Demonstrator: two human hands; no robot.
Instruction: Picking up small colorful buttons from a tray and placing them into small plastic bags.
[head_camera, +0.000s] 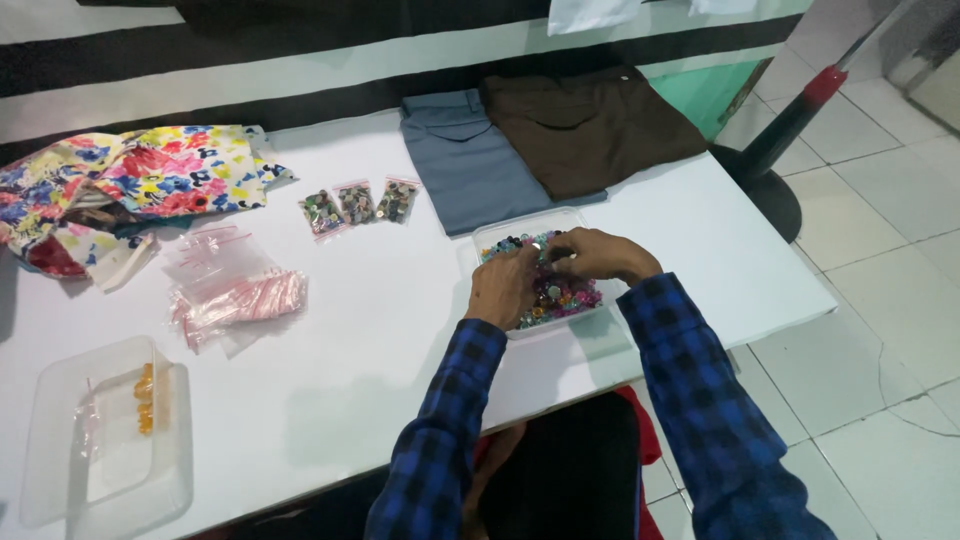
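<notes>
Sorting step: left hand (503, 287) and right hand (600, 256), fingers curled narrow, picking among colourful buttons (570, 296) in clear tray (487, 236), near middle of white table (380, 330). Next: pinching carefully.

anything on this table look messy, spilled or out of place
Nothing looks spilled: the buttons stay inside the clear tray where the left hand and right hand dig. Only untidy spots: the floral cloth lies crumpled at the far left, and the empty zip bags sit in a loose heap, unlike the three filled bags in a row.
</notes>
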